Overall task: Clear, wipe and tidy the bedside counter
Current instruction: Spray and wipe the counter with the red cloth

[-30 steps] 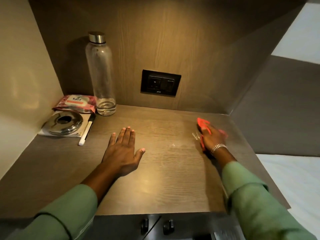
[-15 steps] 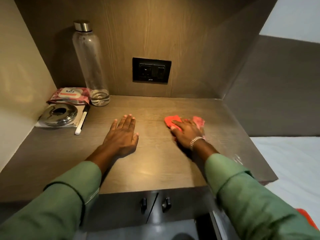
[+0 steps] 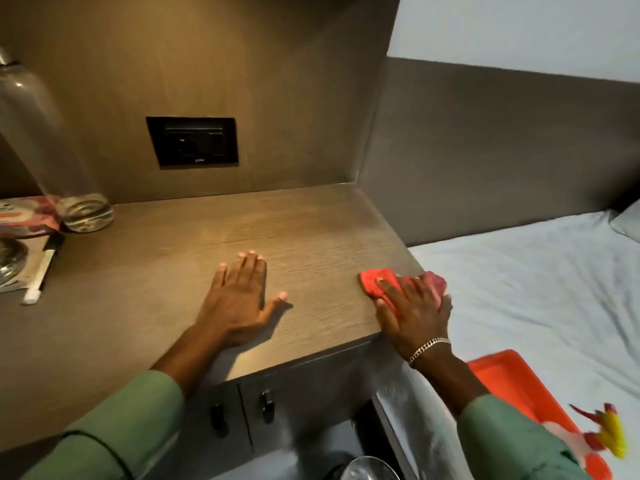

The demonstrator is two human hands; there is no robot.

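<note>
I'm pressing the red cloth (image 3: 375, 283) flat under my right hand (image 3: 414, 311), fingers spread; left hand (image 3: 239, 299) lying open, holding nothing. Best keeping even pressure, overlapping strokes toward counter (image 3: 145, 282) edge.

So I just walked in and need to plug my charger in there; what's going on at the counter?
A person is wiping the counter. The right hand presses a red cloth flat near the counter's right front corner, by the bed. The left hand lies open and flat on the counter, holding nothing. A bottle, a wipes pack, a metal dish and a pen sit at the far left. The socket on the back panel is unobstructed.
</note>
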